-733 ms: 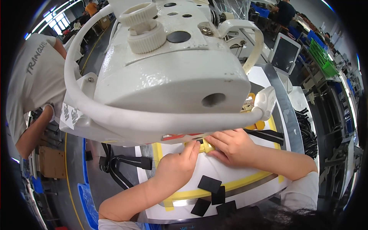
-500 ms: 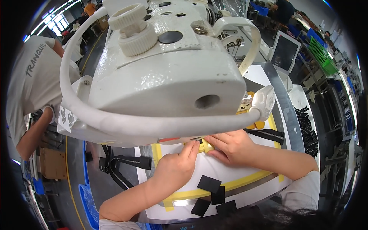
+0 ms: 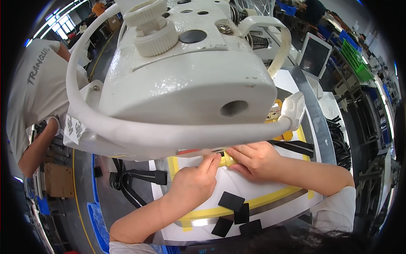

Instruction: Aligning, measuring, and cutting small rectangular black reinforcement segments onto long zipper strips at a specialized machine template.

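Observation:
A small yellow block (image 3: 226, 160) with a dark strip on it lies under the front of a white sewing machine (image 3: 190, 91). My left hand (image 3: 196, 180) is closed, thumb and forefinger pressed together at the block's left end. My right hand (image 3: 256, 161) grips the block from the right, thumb in front and fingers behind. The machine head hides the far side of the work. Black straps with a grey stripe lie at both sides: one strap (image 3: 146, 176) left of my left hand, another strap (image 3: 294, 147) beyond my right wrist.
Several black rectangular patches (image 3: 231, 201) lie by the near edge, beside yellow tape (image 3: 266, 197) on the white work sheet. A white guard tube (image 3: 190, 134) curves low above my hands. A screen (image 3: 315, 57) stands at the far right. At left works another person (image 3: 40, 93).
The view has shifted slightly, and the linkage at the machine's right side looks different. Both hands keep nearly the same place at the yellow block.

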